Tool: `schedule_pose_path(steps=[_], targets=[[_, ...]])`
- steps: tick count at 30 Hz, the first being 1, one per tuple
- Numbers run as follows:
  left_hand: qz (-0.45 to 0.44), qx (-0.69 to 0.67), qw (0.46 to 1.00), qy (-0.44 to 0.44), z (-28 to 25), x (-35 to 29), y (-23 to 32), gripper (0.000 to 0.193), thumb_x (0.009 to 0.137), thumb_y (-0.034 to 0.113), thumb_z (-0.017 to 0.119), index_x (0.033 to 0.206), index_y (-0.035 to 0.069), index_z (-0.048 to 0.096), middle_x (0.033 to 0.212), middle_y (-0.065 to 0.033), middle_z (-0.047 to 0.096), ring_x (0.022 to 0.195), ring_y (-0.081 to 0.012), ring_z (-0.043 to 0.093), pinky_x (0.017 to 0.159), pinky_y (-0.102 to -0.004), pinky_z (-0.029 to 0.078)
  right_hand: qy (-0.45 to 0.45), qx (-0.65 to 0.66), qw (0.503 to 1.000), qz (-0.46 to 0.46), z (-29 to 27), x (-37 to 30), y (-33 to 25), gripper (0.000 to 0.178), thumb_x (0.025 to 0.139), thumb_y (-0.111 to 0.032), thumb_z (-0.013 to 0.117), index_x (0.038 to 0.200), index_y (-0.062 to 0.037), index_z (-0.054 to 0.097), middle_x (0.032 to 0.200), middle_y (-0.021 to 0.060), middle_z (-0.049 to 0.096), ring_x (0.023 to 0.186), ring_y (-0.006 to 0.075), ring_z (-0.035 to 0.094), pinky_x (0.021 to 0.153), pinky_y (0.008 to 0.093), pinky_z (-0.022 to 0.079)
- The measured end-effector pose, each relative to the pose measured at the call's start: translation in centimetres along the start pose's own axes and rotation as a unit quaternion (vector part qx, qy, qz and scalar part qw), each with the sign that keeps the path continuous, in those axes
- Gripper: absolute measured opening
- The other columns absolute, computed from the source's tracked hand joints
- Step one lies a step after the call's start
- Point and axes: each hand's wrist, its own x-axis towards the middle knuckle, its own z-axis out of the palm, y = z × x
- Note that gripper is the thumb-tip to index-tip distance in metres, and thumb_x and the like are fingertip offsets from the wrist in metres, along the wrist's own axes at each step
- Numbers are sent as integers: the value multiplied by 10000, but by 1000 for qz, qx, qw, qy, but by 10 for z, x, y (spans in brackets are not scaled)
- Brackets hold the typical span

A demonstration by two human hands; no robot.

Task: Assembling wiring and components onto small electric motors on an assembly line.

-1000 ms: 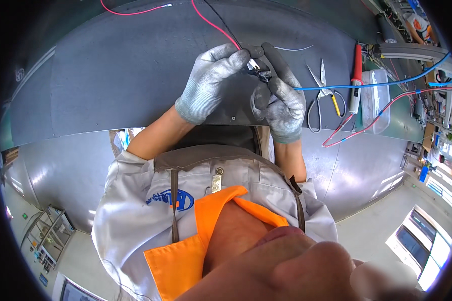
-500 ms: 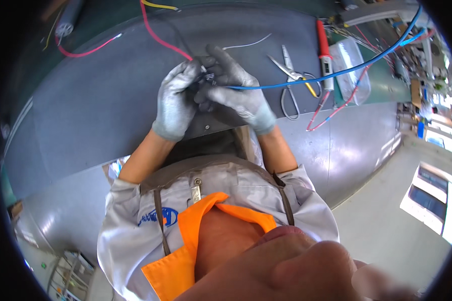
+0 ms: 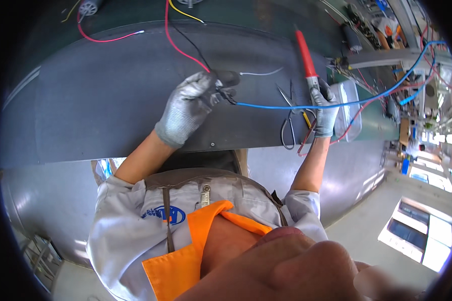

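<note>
My left hand (image 3: 186,108), in a grey-coated glove, is closed around the joined ends of a red wire (image 3: 175,45) and a black wire (image 3: 191,41). A small dark clip-like piece (image 3: 228,95) shows at its fingertips, with a blue cable (image 3: 266,106) leading off to the right. My right hand (image 3: 325,113), gloved too, is wrapped around the pale lower part of a red-handled pen-shaped tool (image 3: 306,55), which stands tilted. Beside that hand lie metal scissors (image 3: 288,125) and a yellow-handled tool (image 3: 306,119), partly covered by the blue cable.
A clear plastic box (image 3: 354,110) stands right of my right hand. A thin white wire (image 3: 261,74) lies on the dark worktop (image 3: 85,105). Farther back are a yellow wire (image 3: 186,14), another red wire (image 3: 110,40) and a grey cylinder (image 3: 89,7).
My right hand has left the wires beside my left hand, moved right and taken hold of the red-handled tool. My left hand still holds the wires. The head view has shifted.
</note>
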Motion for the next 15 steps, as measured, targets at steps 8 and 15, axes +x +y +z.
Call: schedule_pose_path(steps=[8,15], targets=[[34,34,999,7,-1,-20,9,354,1029,236,542,1237,-34,634,1334,-202,612,1267,-348,571,1072,-481,443,-284,105,953,-34,141,49,-131,484,827,-25,766,1284,61,634,1135,102,711,961,143,662,878,273,527],[28,-43,998,-38,-14,-12,8,400,1016,249,545,1259,-63,601,1322,-217,608,1245,-342,581,1066,-466,441,-256,-146,948,-119,177,77,-104,342,692,-126,811,1023,-50,766,936,115,759,839,172,717,807,300,560]])
